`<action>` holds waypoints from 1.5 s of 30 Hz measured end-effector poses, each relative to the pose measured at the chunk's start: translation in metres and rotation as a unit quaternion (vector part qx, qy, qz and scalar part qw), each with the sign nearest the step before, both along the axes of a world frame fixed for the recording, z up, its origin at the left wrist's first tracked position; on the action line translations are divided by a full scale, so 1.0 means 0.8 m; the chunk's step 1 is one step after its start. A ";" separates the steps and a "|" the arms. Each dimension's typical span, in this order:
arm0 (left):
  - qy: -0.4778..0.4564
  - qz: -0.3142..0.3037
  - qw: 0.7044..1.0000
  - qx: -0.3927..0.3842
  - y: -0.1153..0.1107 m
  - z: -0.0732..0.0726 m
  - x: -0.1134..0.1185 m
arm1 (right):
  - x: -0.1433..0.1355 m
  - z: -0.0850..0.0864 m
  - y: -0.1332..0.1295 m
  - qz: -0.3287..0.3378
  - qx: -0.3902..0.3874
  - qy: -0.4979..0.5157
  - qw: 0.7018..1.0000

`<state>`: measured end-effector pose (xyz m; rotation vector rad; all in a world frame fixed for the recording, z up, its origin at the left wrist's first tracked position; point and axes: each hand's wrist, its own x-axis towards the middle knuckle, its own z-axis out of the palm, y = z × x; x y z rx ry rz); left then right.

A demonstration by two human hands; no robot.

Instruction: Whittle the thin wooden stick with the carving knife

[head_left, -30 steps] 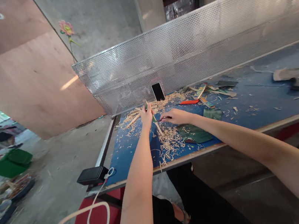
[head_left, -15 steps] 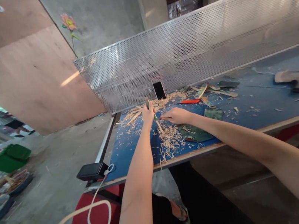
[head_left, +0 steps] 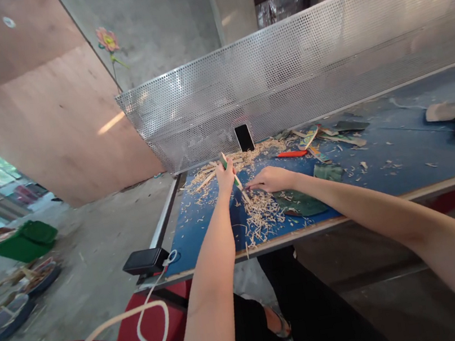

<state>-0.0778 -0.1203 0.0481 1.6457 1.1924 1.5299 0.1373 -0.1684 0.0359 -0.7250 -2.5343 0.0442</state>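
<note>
Green and pale, the strip (head_left: 238, 182) sat on your side of the phone (head_left: 244, 138), slightly left, gripped in your left hand (head_left: 225, 177), the nearer one. Your right hand (head_left: 269, 179), also on the phone's near side but rightward, pinched a small dark object (head_left: 248, 188) beside the strip; whether they touched, I couldn't tell. The strip's long axis slanted from left of the phone toward you, pointing into the shavings (head_left: 263, 217).

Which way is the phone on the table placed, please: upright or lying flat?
Upright: the phone stands on a short edge before the perforated panel, dark front in view. Whether they touch, I cannot tell.
</note>
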 end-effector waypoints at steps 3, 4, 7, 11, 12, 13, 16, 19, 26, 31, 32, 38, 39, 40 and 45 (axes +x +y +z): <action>0.011 0.000 1.000 0.019 -0.001 0.003 0.002 | 0.000 -0.007 0.008 -0.013 0.063 0.024 0.998; 0.015 0.004 1.000 0.022 -0.001 0.004 0.003 | -0.001 -0.008 0.010 -0.020 0.073 0.023 0.997; 0.021 0.019 0.999 0.016 0.001 0.004 0.004 | -0.007 -0.007 0.011 -0.037 0.064 0.002 0.997; 0.015 0.028 0.999 0.015 0.005 0.001 0.004 | -0.016 -0.003 0.007 -0.043 0.012 -0.002 0.999; 0.015 0.030 0.999 0.016 0.006 -0.001 0.003 | -0.017 -0.001 0.005 -0.037 -0.003 -0.004 0.999; 0.014 0.031 0.999 0.014 0.007 -0.003 0.002 | -0.018 0.001 0.003 -0.028 -0.016 -0.011 0.999; 0.005 0.028 1.000 -0.001 0.008 -0.008 -0.001 | -0.019 0.008 -0.005 -0.003 -0.048 -0.044 0.998; -0.014 0.031 0.999 -0.018 0.008 -0.010 -0.003 | -0.015 0.017 -0.014 0.016 -0.076 -0.080 0.994; -0.018 0.020 1.000 -0.009 0.007 -0.005 -0.004 | -0.008 0.024 -0.017 -0.015 -0.073 0.001 0.997; -0.023 -0.018 1.000 0.008 0.000 0.002 0.000 | -0.018 0.024 -0.018 -0.047 -0.057 0.001 0.997; -0.027 -0.023 0.999 0.009 -0.002 0.003 0.001 | -0.019 0.025 -0.020 -0.049 -0.059 -0.008 0.997; -0.043 -0.042 0.998 0.012 -0.004 0.005 0.003 | -0.014 0.030 -0.026 -0.084 -0.056 -0.025 0.995; -0.045 -0.044 0.998 0.013 -0.004 0.005 0.003 | -0.012 0.030 -0.025 -0.081 -0.055 -0.025 0.995; -0.047 -0.045 0.998 0.015 -0.004 0.004 0.002 | -0.011 0.029 -0.023 -0.076 -0.055 -0.024 0.995; -0.047 -0.045 0.998 0.017 -0.002 0.005 0.002 | -0.009 0.024 -0.014 -0.064 -0.046 -0.016 0.997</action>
